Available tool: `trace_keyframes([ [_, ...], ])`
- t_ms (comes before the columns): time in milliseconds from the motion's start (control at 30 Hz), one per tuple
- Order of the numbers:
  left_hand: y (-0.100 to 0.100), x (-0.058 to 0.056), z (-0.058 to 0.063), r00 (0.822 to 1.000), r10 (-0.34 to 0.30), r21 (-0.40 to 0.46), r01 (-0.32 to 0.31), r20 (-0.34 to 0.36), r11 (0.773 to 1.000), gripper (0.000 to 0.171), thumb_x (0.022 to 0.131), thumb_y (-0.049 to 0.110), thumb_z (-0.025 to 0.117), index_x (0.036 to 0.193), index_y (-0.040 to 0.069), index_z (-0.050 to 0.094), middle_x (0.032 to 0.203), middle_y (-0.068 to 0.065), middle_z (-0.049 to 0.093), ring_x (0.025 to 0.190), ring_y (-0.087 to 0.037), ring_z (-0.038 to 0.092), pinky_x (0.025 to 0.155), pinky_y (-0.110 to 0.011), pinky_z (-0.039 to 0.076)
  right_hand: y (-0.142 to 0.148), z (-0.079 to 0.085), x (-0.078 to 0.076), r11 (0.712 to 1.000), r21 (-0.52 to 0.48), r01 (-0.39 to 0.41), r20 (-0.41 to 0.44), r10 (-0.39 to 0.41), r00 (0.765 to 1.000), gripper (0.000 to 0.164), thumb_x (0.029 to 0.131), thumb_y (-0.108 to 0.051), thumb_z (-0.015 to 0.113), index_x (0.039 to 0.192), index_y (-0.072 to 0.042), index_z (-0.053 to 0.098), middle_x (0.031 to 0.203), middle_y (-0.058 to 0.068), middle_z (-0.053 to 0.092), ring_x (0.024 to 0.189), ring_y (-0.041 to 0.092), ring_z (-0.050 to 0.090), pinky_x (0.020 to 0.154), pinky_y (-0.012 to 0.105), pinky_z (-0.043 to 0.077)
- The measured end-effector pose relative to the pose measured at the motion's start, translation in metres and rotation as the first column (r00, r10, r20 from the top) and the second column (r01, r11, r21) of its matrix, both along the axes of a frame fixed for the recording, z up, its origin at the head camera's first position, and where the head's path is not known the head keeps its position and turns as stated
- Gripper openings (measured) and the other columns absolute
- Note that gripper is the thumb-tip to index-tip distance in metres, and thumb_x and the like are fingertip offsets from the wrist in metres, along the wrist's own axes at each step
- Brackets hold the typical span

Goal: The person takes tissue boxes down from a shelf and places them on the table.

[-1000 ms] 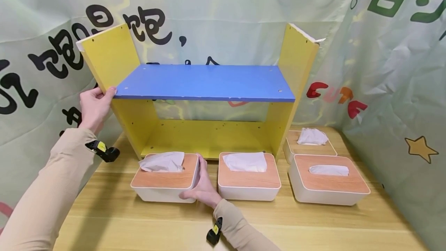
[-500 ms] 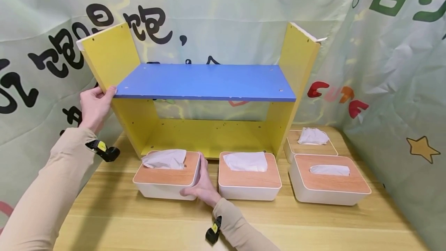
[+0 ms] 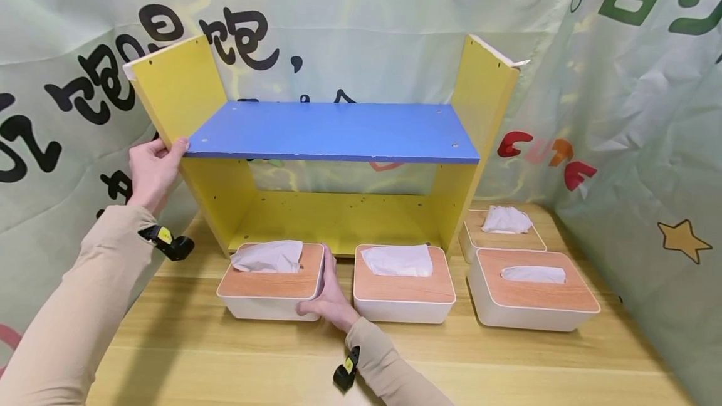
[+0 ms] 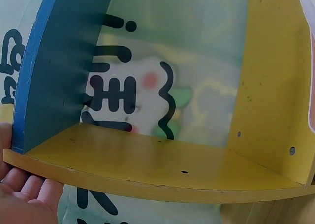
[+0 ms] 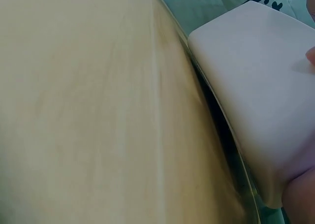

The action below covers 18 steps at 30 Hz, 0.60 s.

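Observation:
A yellow shelf unit with a blue middle board (image 3: pixel 333 130) stands on the table. My left hand (image 3: pixel 155 171) grips its left side panel at the blue board's front corner. In the left wrist view the fingertips (image 4: pixel 48 194) curl under that panel's edge, with the thumb by the blue board. In front of the shelf's lower left is a white tissue box (image 3: pixel 265 307) with a wood-grain lid and a tissue (image 3: pixel 271 257) sticking out. My right hand (image 3: pixel 331 301) holds its right end, thumb on the front wall. The right wrist view shows the box's white wall (image 5: pixel 256 81) close up.
Just right of my right hand sits a second tissue box (image 3: pixel 403 311). A third box (image 3: pixel 524 318) stands farther right, with another tissue box (image 3: pixel 470 240) behind it. The wooden table (image 3: pixel 225 368) meets printed fabric (image 3: pixel 637 161) at the back and sides.
The tissue box in my right hand has shifted slightly back toward the shelf and a little to the right. My left hand keeps its hold on the shelf.

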<state>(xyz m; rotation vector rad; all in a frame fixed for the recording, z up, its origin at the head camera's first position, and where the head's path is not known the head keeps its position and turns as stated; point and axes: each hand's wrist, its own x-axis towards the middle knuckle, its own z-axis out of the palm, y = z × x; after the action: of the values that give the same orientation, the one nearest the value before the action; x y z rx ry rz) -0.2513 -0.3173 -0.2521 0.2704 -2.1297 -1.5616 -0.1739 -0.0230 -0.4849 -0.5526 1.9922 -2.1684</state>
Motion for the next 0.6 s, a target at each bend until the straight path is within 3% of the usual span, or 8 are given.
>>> trace_keyframes([
  [233,0.0003,0.0002,-0.0002,1.000,-0.010,0.008,0.010,-0.014,1.000,0.017,0.095,0.026,0.066,0.080,0.033,0.063,0.059,0.029,0.062,0.061,0.009,0.056,0.055,-0.011,0.040,0.0006,-0.0005,-0.0028,1.000,-0.006,-0.015,-0.006,0.015,1.000,0.134,0.054,0.014,0.073,0.162,-0.012,-0.002,0.165,0.012,0.012,0.146,0.029,0.024,0.120,0.034,0.018],
  [467,-0.0002,0.0001,-0.0004,1.000,-0.002,-0.004,0.002,-0.014,1.000,0.020,0.095,0.026,0.066,0.077,0.036,0.062,0.058,0.029,0.062,0.059,0.009,0.054,0.053,-0.012,0.038,0.0006,-0.0020,-0.0033,0.999,-0.025,-0.027,0.004,0.027,1.000,0.133,0.055,0.017,0.069,0.161,-0.013,-0.004,0.165,0.012,0.011,0.144,0.030,0.026,0.109,0.013,0.025],
  [600,-0.0008,-0.0001,-0.0009,1.000,0.002,-0.007,-0.003,-0.009,1.000,0.020,0.095,0.027,0.066,0.078,0.036,0.062,0.058,0.029,0.061,0.059,0.009,0.054,0.053,-0.013,0.038,0.0000,-0.0026,-0.0033,0.999,-0.042,-0.032,0.002,0.032,0.999,0.132,0.055,0.017,0.068,0.161,-0.012,-0.005,0.165,0.013,0.011,0.145,0.030,0.024,0.108,0.009,0.024],
])
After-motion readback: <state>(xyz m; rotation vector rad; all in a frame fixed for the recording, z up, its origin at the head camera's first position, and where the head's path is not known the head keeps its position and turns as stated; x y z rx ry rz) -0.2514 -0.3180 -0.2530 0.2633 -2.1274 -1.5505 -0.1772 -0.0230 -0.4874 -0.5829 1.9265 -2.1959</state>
